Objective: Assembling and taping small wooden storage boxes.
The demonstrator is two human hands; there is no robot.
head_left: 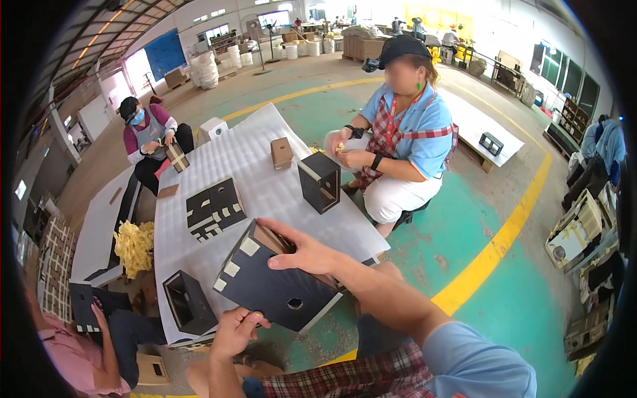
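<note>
A black box [262,282] with a round hole in one face is tilted in front of me. Pale tape pieces line its left edge, and bare brown board shows at its top opening. My right hand [302,252] grips the box from above, thumb on the black face and fingers over the top edge. Beside the lower left edge of the box is my left hand [239,330], its thumb and forefinger pinched together. Whatever lies between those fingertips is too small to make out.
A white-covered table [265,189] carries a taped black box [215,207], an open black box [188,302], an upright black box [320,182] and brown boards [281,153]. Yellow scraps [135,247] pile at left. Co-workers sit across [405,126], far left [156,136] and near left [79,345].
</note>
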